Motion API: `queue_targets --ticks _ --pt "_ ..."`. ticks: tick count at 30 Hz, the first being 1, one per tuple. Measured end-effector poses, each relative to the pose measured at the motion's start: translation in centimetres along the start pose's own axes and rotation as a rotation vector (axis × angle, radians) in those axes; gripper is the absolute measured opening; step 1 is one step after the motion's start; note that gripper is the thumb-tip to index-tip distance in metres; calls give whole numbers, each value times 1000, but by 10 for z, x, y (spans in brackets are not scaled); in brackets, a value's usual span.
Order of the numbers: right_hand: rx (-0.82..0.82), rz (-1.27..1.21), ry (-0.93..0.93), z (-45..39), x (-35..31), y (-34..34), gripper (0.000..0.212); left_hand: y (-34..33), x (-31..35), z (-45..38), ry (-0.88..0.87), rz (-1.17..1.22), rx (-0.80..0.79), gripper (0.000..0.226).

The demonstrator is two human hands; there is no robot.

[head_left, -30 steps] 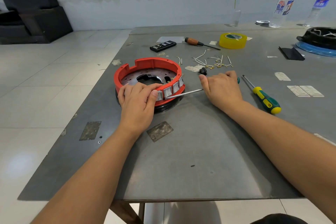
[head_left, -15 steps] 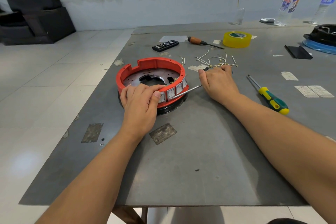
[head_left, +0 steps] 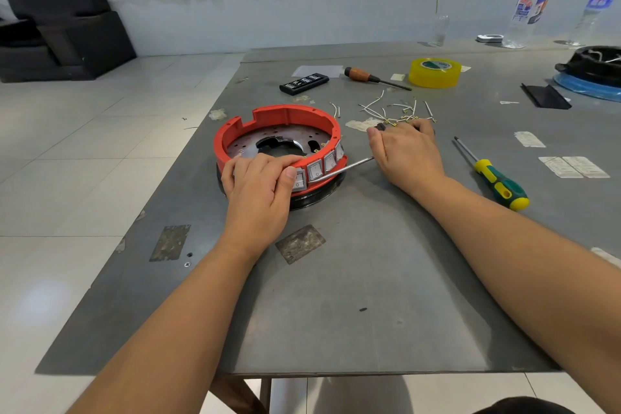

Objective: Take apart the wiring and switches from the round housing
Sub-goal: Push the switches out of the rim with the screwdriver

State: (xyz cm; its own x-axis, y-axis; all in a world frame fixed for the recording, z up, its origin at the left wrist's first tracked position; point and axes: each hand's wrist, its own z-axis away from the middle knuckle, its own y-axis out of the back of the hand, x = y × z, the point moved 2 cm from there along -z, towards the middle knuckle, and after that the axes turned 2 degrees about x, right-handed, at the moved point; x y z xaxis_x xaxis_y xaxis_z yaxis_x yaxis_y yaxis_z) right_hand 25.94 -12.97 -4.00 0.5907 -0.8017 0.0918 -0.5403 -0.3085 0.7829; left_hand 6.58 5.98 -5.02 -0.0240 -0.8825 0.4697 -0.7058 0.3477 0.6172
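With the left hand [head_left: 258,193] gripping the housing [head_left: 279,118] and the right hand [head_left: 408,153] closed round the screwdriver [head_left: 346,167], excess leverage may crack a switch [head_left: 315,171]

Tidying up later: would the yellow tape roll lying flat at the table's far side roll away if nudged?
Probably not: the yellow tape roll lies flat on its side on the table, so a nudge should slide it. Stood on edge, it likely rolls. It looks light, being hollow.
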Motion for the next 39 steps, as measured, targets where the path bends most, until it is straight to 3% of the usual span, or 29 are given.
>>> queue_targets --ticks 14,33,39 --pt "-62 131 -94 45 15 28 59 3 0 -1 4 -31 -21 40" --pt "-184 24 61 74 -52 47 55 5 2 0 29 5 -29 42" --pt "-78 -94 115 67 -52 55 43 3 0 0 22 8 -23 40"
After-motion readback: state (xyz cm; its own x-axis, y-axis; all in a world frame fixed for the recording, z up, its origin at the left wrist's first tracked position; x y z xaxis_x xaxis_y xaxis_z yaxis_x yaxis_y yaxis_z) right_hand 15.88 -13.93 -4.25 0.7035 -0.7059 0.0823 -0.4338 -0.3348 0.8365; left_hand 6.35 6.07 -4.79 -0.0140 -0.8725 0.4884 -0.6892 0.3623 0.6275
